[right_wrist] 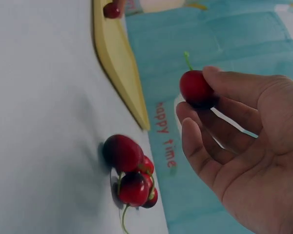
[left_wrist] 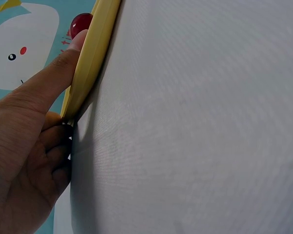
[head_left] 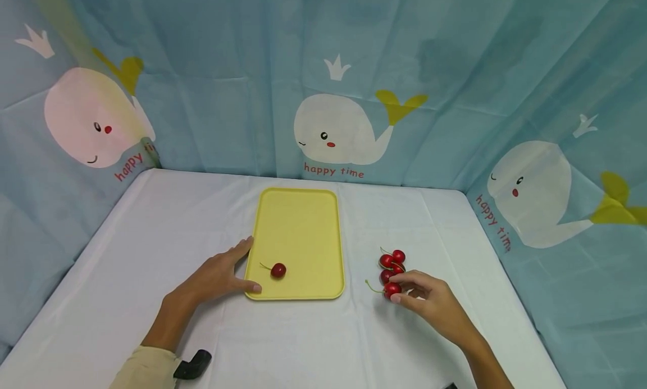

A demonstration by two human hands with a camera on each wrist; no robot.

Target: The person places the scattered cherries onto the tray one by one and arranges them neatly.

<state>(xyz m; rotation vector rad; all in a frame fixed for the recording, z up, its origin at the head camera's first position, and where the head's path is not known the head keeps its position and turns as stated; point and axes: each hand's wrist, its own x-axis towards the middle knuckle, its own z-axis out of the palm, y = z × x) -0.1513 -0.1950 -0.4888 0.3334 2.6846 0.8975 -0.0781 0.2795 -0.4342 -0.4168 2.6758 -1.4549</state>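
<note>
My right hand [head_left: 429,302] pinches a red cherry [right_wrist: 196,90] between thumb and fingers, raised off the cloth with its green stem sticking out. Just beyond it, several more cherries [head_left: 386,261] lie bunched on the table; in the right wrist view the pile [right_wrist: 133,189] shows below the held one. My left hand [head_left: 217,277] grips the left edge of a yellow rectangular tray [head_left: 298,226], thumb over the rim and fingers along the outside. One dark red cherry [head_left: 278,270] with a stem lies in the tray near that thumb.
A white cloth [head_left: 303,344] covers the table. Blue curtains with whale prints [head_left: 343,128] enclose the back and both sides. A black object [head_left: 193,365] sits at the left sleeve [head_left: 146,366].
</note>
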